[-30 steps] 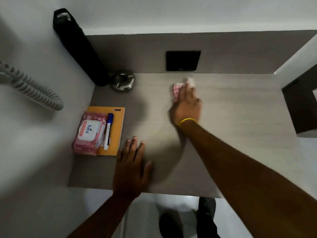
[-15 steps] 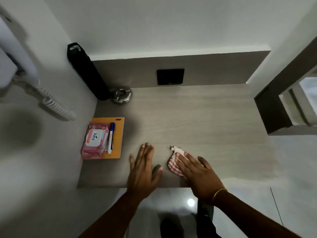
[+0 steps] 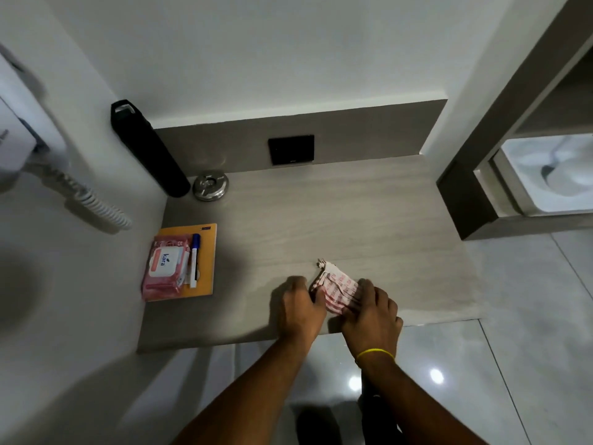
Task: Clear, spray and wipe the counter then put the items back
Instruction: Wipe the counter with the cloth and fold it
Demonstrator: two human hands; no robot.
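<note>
The red-checked cloth [image 3: 338,292] is pinched by curled fingers of the left hand [image 3: 300,308] and right hand [image 3: 372,313], seemingly for folding on the counter [image 3: 321,216].

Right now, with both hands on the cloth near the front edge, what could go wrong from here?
1. The checkered cloth sits close to the counter's front edge; if the left hand or right hand lets go, it may slip to the floor.
2. The wipes pack and marker lie on the orange notebook; a wide sweep could knock them.
3. The area under them probably stays unwiped.
</note>
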